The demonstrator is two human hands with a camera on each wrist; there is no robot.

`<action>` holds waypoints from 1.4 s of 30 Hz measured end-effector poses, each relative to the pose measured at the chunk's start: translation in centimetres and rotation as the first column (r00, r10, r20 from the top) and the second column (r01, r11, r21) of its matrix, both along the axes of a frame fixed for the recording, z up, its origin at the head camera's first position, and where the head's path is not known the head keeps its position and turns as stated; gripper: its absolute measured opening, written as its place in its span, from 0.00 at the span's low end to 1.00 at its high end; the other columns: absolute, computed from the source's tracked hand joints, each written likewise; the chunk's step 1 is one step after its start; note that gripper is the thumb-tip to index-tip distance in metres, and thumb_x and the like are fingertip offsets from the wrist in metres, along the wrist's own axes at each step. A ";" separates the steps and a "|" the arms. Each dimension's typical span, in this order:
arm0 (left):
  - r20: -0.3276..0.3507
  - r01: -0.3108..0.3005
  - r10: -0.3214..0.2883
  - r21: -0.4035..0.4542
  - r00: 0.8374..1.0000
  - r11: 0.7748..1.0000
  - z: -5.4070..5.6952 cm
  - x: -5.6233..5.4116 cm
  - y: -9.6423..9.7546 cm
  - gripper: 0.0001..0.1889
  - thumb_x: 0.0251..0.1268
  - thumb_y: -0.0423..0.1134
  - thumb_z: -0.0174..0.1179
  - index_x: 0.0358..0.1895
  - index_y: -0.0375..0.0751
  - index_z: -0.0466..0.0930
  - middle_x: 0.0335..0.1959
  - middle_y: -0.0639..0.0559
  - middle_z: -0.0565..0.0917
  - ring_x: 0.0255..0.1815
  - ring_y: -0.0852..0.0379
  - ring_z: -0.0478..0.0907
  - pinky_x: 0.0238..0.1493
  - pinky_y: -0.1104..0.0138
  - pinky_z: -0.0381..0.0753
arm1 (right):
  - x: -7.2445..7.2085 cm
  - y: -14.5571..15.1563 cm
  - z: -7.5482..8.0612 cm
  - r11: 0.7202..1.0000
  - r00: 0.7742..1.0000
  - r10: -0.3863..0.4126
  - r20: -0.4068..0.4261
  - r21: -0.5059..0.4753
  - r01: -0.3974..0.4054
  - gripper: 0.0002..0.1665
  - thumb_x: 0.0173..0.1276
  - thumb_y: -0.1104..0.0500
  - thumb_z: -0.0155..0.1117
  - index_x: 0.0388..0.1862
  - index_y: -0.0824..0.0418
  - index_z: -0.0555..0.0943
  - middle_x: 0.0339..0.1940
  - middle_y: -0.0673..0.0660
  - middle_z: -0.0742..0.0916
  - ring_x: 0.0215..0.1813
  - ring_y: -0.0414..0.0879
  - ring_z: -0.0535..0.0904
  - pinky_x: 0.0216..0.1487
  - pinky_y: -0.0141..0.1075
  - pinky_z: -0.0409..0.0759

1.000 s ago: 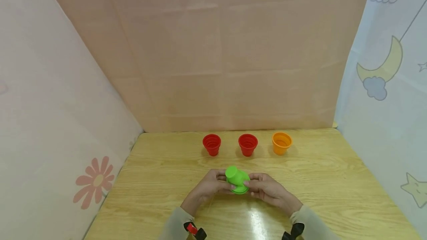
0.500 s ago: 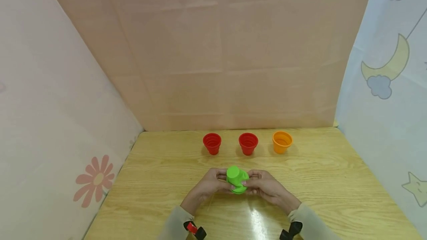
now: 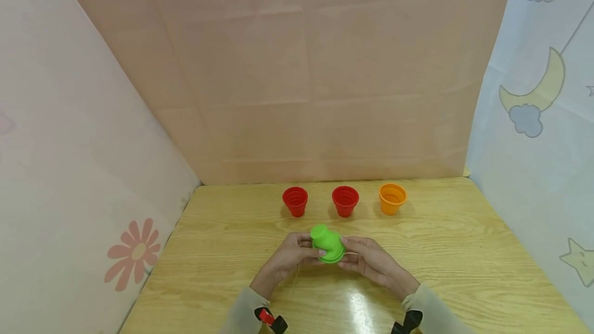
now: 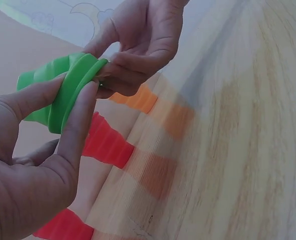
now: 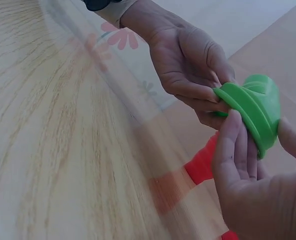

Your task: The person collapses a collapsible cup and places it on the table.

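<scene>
A green silicone collapsible cup [image 3: 328, 245] is up between both hands, its narrow base upward and its rim toward the person. Its wall looks bent, with the base leaning left. The left hand [image 3: 290, 257] pinches the cup's left side, thumb in front and fingers behind. On the opposite side, the right hand [image 3: 375, 263] holds it near the rim. In the right wrist view the right thumb lies against the cup's outer wall [image 5: 263, 102] while the fingers are at the rim. The left wrist view shows the left thumb and index finger around the rim band [image 4: 70, 97].
Two red cups [image 3: 295, 201] [image 3: 345, 202] and an orange cup [image 3: 392, 199] stand mouth up in a row beyond the hands. They are on a wooden table [image 3: 223, 231] with a tan cloth [image 3: 260, 133] behind it and patterned white sheets at both sides.
The green cup has risen slightly and tipped, its base now leaning further left. The right thumb has shifted from the cup's front up to its right side. The standing cups stay put.
</scene>
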State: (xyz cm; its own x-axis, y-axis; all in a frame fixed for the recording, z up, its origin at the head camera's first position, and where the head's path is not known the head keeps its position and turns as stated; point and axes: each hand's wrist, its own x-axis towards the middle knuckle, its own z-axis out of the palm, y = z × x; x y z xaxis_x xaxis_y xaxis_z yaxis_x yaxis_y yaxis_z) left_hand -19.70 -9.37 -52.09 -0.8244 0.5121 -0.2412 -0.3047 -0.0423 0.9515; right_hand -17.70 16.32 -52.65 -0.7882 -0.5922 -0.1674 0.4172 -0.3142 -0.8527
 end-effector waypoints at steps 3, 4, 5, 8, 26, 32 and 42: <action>-0.012 0.006 -0.006 0.002 1.000 1.000 0.2 0.1 0.1 0.24 0.66 0.27 0.69 0.65 0.29 0.79 0.57 0.37 0.88 0.52 0.49 0.90 0.53 0.61 0.92 | 0.1 -0.2 0.1 0.999 1.000 -0.028 -0.002 0.029 0.028 0.13 0.84 0.58 0.54 0.51 0.55 0.87 0.46 0.50 0.93 0.46 0.41 0.90 0.54 0.33 0.90; -0.018 0.008 -0.008 -0.003 1.000 1.000 0.3 0.1 0.2 0.25 0.66 0.28 0.70 0.66 0.29 0.79 0.57 0.37 0.88 0.52 0.49 0.90 0.53 0.61 0.92 | 0.1 -0.3 0.2 0.997 0.999 -0.047 -0.003 0.057 0.047 0.11 0.83 0.59 0.56 0.50 0.56 0.86 0.45 0.50 0.93 0.44 0.40 0.90 0.52 0.32 0.90; -0.023 0.009 -0.009 -0.008 1.000 1.000 0.3 0.1 0.2 0.26 0.66 0.28 0.70 0.67 0.30 0.79 0.58 0.37 0.88 0.53 0.48 0.90 0.53 0.61 0.92 | 0.2 -0.5 0.3 0.993 0.997 -0.071 -0.004 0.093 0.071 0.10 0.82 0.59 0.57 0.50 0.58 0.86 0.44 0.50 0.92 0.43 0.40 0.90 0.49 0.31 0.89; -0.041 0.012 -0.013 -0.028 0.999 1.000 0.5 0.2 0.5 0.27 0.66 0.30 0.71 0.68 0.32 0.79 0.59 0.37 0.88 0.54 0.48 0.90 0.53 0.60 0.92 | 0.4 -0.9 0.6 0.966 0.989 -0.143 -0.043 0.212 0.149 0.12 0.79 0.59 0.61 0.52 0.65 0.84 0.41 0.50 0.91 0.39 0.40 0.88 0.44 0.30 0.89; -0.061 -0.074 0.069 -0.091 0.996 0.993 0.1 0.0 0.7 0.23 0.63 0.27 0.67 0.63 0.30 0.82 0.54 0.38 0.90 0.49 0.50 0.90 0.49 0.61 0.93 | 0.5 -0.8 0.6 0.961 0.978 -0.117 -0.173 0.227 0.155 0.29 0.79 0.63 0.61 0.72 0.70 0.63 0.50 0.56 0.89 0.48 0.49 0.89 0.54 0.43 0.92; -0.037 -0.013 0.011 -0.058 0.999 0.998 0.0 -0.1 0.1 0.23 0.66 0.28 0.67 0.64 0.29 0.80 0.55 0.40 0.89 0.50 0.52 0.90 0.50 0.62 0.92 | -0.1 -0.3 0.2 0.990 0.993 -0.010 -0.115 0.137 0.026 0.24 0.77 0.66 0.63 0.67 0.62 0.68 0.46 0.53 0.91 0.48 0.48 0.90 0.59 0.48 0.90; -0.043 -0.019 0.016 -0.068 0.999 0.997 0.5 0.2 0.2 0.23 0.65 0.27 0.67 0.64 0.30 0.82 0.56 0.38 0.89 0.49 0.51 0.90 0.50 0.61 0.93 | 0.0 -0.8 0.4 0.977 0.993 -0.089 -0.083 0.187 0.104 0.34 0.70 0.67 0.72 0.68 0.67 0.65 0.39 0.51 0.88 0.40 0.44 0.90 0.50 0.41 0.92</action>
State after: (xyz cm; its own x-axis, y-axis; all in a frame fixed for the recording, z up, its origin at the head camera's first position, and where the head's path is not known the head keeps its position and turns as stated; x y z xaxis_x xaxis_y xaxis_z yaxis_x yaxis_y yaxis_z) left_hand -19.54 -9.19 -51.64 -0.8432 0.4811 -0.2399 -0.2638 0.0186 0.9644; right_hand -17.75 15.53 -52.21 -0.8544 -0.4754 -0.2095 0.3267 -0.1782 -0.9282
